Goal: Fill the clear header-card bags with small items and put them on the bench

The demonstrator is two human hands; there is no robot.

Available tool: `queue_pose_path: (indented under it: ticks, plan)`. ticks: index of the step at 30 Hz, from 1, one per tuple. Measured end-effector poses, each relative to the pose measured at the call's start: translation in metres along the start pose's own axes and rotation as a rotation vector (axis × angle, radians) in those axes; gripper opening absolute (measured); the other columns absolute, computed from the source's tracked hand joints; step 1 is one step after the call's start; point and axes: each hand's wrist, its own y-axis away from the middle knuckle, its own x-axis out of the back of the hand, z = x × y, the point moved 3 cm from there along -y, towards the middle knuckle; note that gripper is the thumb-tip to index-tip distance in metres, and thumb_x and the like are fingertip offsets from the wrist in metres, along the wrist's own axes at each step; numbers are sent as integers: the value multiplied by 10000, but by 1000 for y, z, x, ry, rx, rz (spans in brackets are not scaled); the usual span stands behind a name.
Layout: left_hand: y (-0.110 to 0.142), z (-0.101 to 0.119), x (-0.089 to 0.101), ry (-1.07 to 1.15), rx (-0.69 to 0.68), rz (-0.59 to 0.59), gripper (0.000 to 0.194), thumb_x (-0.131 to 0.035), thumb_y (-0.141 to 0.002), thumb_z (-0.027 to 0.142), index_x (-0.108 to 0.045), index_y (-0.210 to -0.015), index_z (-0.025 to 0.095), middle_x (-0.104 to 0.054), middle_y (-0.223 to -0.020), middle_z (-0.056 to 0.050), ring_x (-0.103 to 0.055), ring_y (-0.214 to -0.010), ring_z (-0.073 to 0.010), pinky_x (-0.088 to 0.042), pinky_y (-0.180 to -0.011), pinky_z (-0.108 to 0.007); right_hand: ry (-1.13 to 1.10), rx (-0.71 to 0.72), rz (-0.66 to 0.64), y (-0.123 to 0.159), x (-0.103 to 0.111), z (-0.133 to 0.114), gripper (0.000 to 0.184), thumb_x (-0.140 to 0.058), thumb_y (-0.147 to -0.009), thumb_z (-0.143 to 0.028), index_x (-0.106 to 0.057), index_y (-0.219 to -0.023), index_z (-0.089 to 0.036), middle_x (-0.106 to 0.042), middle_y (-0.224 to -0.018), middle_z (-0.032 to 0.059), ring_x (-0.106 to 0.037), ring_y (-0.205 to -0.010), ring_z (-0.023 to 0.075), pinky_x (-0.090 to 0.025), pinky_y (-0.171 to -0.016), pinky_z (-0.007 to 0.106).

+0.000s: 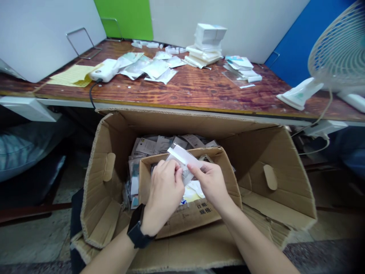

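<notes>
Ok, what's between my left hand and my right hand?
In the head view, a clear, flat plastic packet with a white strip and small print lies between the left hand and the right hand, touching both.

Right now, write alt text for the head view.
A person's left hand and right hand hold a packet with a white strip over a small cardboard box inside a larger box. Behind is a wooden desk with loose packets and a white fan.
</notes>
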Motion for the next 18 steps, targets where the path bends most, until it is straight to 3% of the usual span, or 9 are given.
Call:
queue_pose_path:
  ticks: [3,7,15,18]
  plan:
    - [-5,-11,5,-66,29,28,168,-407,-789,139,-437,-637,203,-503,-675,-26,-489,-704,-199,-364,-632,-310,50,4,50,0,6,-4,282,-604,-762,-374,-626,-640,-121,-590,-572,16,-508,-524,134,-405,-507,248]
    - [-16,-38,14,-119,174,60,145,-428,-767,190,-453,-625,208,-553,-659,-38,-529,-693,-211,-365,-614,-302,80,-7,178,-1,20,-12,262,-637,-733,-379,-651,-695,-120,-638,-623,36,-556,-559,164,-418,-504,257]
    - [-28,-69,27,-283,355,-8,158,-407,-734,186,-503,-610,211,-621,-656,-99,-581,-644,-256,-360,-544,-308,-19,17,241,-2,32,-12,227,-669,-705,-362,-676,-750,-140,-678,-686,51,-603,-593,202,-452,-523,289]
    - [-30,-77,23,-325,337,-101,148,-423,-697,139,-506,-593,203,-615,-657,-137,-587,-671,-290,-349,-551,-325,-89,82,273,-4,40,-12,213,-674,-708,-342,-676,-794,-147,-674,-684,50,-606,-595,200,-451,-522,290]
